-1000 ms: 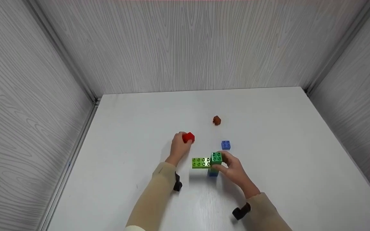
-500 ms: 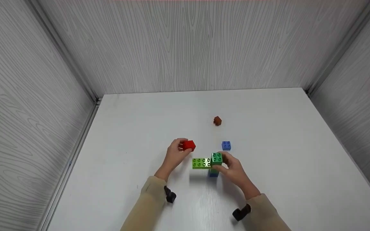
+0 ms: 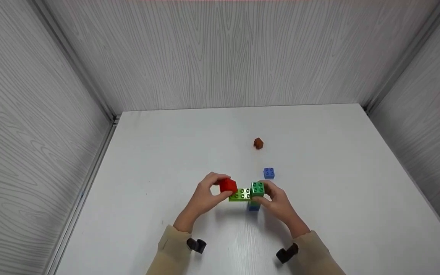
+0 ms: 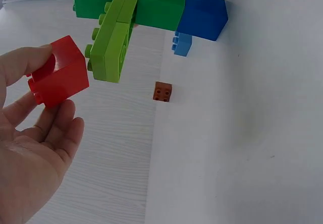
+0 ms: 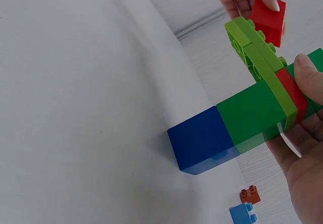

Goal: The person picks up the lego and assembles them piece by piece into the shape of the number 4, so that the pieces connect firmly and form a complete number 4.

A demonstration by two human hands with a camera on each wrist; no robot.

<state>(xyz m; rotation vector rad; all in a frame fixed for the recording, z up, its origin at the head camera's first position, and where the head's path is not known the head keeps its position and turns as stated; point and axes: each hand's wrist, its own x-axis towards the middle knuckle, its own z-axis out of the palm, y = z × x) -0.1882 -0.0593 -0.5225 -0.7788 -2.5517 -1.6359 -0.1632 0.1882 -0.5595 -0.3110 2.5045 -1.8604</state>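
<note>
My left hand [image 3: 203, 197] pinches a red brick [image 4: 63, 72] between thumb and fingers, just over the far left end of a lime-green plate [image 4: 108, 52]. The left wrist view shows a small gap between the two. That plate juts sideways from a stack with a dark blue brick [image 5: 202, 141] at the bottom and a green brick [image 5: 252, 115] above it. Over the plate come a thin red layer [image 5: 292, 93] and a green top brick [image 3: 257, 188]. My right hand [image 3: 280, 202] grips the stack near its top, thumb in front, fingers partly hidden behind.
A small light blue brick [image 3: 269, 173] lies on the white table [image 3: 159, 152] just beyond the stack. Farther back is a brown brick [image 3: 258, 143]. Grey wood-grain panels [image 3: 220, 53] stand at the back and both sides.
My left hand has brought the red brick toward me and slightly right, from beyond the stack to over the lime-green plate's end. The right hand and stack have stayed put.
</note>
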